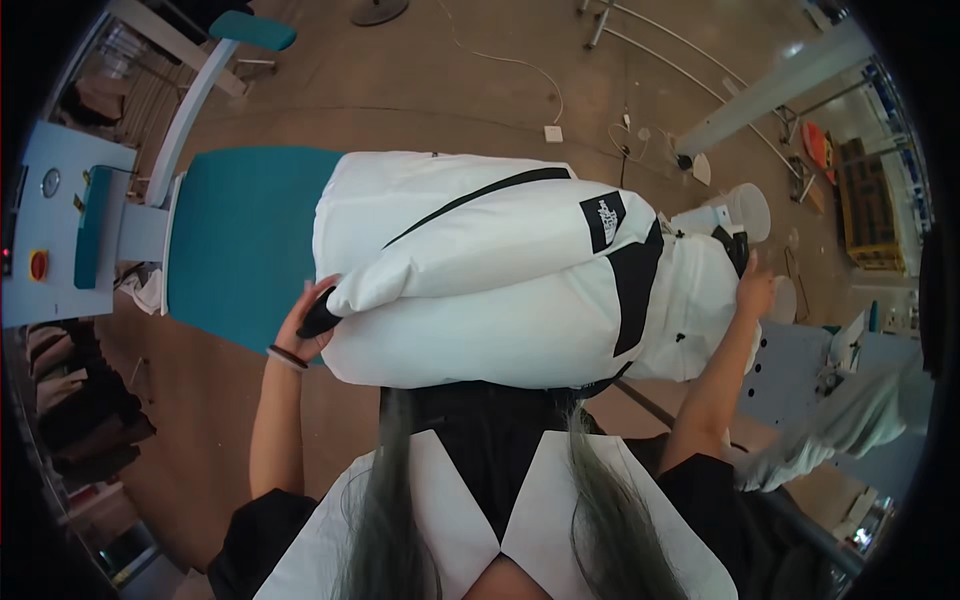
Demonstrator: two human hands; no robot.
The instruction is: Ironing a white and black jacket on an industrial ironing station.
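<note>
A white padded jacket (465, 330) with black panels and a The North Face patch lies over a teal-padded ironing table (247, 240). One sleeve (465, 244) is laid lengthwise across its body. My left hand (306, 319) holds the black cuff (319, 315) of that sleeve at the jacket's left end. Past the jacket's hood (690, 307), my right hand (755, 291) is up against a black handle-like object (733, 247), possibly part of an iron. Whether its fingers grip that object is unclear.
A teal padded arm (253, 30) rises at the back left beside a control panel with a red-and-yellow knob (39, 265). Translucent containers (748, 212) stand beyond my right hand. A white post (780, 86) and a cable (517, 60) lie further off. White fabric (832, 427) hangs at the right.
</note>
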